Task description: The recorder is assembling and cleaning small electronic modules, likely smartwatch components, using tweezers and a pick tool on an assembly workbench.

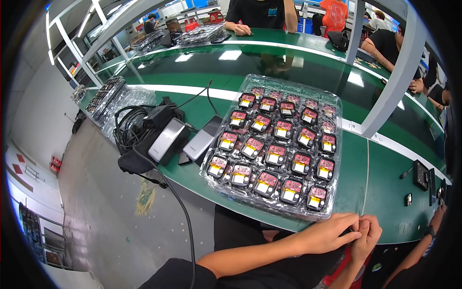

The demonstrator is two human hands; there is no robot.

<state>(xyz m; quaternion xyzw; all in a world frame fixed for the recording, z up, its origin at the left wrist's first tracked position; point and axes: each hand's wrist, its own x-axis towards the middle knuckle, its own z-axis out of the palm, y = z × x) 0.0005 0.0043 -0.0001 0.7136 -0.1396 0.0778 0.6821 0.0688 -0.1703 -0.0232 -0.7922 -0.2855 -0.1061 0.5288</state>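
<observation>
My left hand [332, 234] and my right hand [367, 237] meet at the front edge of the green table [353, 192]. Their fingers are closed and pressed together at the fingertips; whatever is between them, if anything, is too small or hidden to make out. Just beyond my left hand lies a clear plastic tray [338, 144]. It holds rows of small black square-cased electronic modules [275, 155], with red circuit boards, yellow strips and white patches showing. Neither hand is holding a module that I can see.
Two silver-grey box-shaped devices [167, 140] and a black bag [137, 156] with coiled cables lie left of the tray. Stacked trays [107, 96] stand farther left. A post [395, 72] rises beyond the table. At right are a black box [421, 174] and a co-worker's arm [414, 257].
</observation>
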